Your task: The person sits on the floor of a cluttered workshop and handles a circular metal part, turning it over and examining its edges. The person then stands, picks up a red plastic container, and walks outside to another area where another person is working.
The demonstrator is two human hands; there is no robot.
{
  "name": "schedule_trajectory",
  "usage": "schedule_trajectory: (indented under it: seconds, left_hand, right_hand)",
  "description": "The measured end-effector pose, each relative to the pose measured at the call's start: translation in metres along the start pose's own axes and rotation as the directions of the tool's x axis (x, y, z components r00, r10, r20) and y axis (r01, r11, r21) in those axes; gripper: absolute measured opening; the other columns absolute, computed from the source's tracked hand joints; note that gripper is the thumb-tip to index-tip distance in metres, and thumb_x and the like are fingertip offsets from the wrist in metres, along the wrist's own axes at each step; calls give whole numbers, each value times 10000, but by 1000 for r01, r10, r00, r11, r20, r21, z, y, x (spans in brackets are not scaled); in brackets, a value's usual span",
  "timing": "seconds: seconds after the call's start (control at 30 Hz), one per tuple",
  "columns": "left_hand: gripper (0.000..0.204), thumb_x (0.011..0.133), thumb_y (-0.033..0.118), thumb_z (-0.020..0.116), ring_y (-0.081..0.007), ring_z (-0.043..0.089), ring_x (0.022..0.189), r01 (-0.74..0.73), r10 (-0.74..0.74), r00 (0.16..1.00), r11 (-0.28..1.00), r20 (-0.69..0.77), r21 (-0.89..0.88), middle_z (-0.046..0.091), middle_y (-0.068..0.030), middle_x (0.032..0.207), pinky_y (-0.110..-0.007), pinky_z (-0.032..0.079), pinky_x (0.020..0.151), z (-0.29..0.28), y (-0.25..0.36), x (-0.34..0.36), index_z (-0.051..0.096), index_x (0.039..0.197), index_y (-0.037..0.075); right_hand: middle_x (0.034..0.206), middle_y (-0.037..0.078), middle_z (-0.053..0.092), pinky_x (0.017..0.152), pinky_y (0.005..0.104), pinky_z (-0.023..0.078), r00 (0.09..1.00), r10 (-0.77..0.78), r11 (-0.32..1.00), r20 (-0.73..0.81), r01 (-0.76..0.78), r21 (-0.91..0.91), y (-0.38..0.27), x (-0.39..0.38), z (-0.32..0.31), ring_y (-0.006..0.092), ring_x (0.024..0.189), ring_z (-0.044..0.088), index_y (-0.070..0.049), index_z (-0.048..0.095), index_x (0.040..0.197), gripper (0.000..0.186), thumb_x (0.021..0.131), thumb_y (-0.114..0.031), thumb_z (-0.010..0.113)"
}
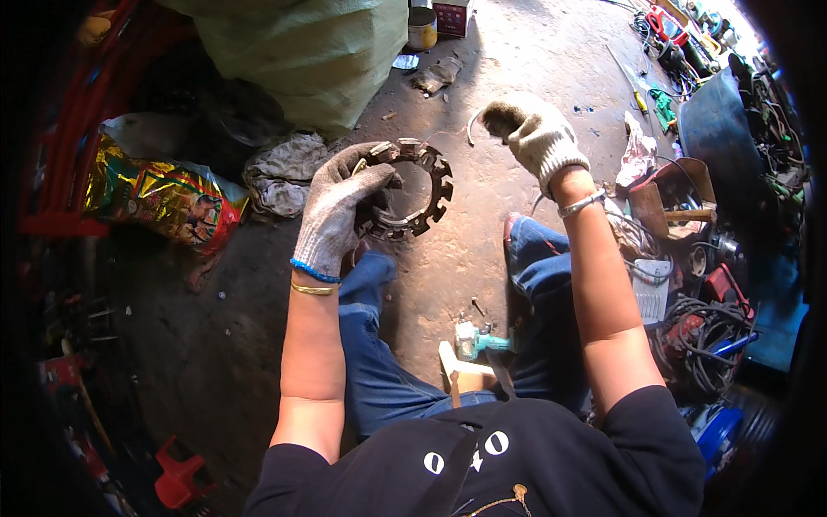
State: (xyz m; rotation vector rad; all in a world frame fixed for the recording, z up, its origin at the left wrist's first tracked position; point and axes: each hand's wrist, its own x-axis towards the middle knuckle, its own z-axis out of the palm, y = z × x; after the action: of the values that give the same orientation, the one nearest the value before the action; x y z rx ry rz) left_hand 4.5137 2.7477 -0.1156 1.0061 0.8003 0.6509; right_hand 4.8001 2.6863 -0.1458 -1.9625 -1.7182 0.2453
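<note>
"Notched metal ring (pixel 443 178) up over the floor (pixel 452 289), clamped at its left side in the fingers of the gloved left hand (pixel 334 200)!"

"And to the right?"

"Over to the gloved right hand (pixel 531 140), apart from the ring, fingers curled together on a curved pale strip (pixel 471 127)."

"Which step?"

"Looks like working the strip clear of the ring, probably."

"Calling for?"

"Firm left hold, gentle right pull, at a guess."

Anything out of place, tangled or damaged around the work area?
Yes: black cables lie in a tangled heap at right, looped over one another rather than neatly coiled. I can't tell if the notched ring in the left hand is damaged.
</note>
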Motion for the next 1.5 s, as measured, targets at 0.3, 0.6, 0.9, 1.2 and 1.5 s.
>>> schedule_trajectory:
  seconds: [0.3,0.6,0.9,1.2,1.5]
  left_hand:
    - [261,900,54,700,-101,671,689,24,-26,1000,972,5,234,737,-89,918,-210,534,590,0,-11,5,680,1152,-10]
    - [214,931,76,679,-102,673,728,116,-115,993,991,-18,64,739,-69,930,-223,540,629,11,-8,-1,698,1128,-7]
    - [235,885,83,710,-103,660,818,108,-93,993,958,-67,265,731,-78,947,-239,541,754,15,-12,3,712,1100,-12]
    - [218,914,56,699,-97,663,797,94,-86,986,994,-141,53,726,-55,940,-237,539,715,13,-11,2,695,1124,-1]
    - [330,859,14,731,-67,622,850,-9,-233,918,796,320,605,693,-29,977,-226,536,749,36,-27,-8,676,1182,-22]
  right_hand:
    - [1268,127,667,950,352,538,956,-191,949,222,122,290,-52,-10,20,289,1094,665,-183,571,1383,604,834,64,620]
    - [854,120,664,751,438,528,877,-478,878,-53,479,5,-39,-11,15,359,870,644,-130,678,897,177,786,-20,595]
    - [840,109,639,712,449,521,798,-576,803,-178,593,60,-47,-6,9,366,797,627,-114,655,861,107,784,-49,620]
    - [995,130,725,834,410,580,985,-144,971,-90,158,177,-16,-9,0,342,931,691,-117,727,1058,267,858,-28,574]
    - [998,145,702,788,437,554,890,-391,920,-236,380,-94,-21,-10,4,353,903,674,-121,691,952,163,887,-47,562]
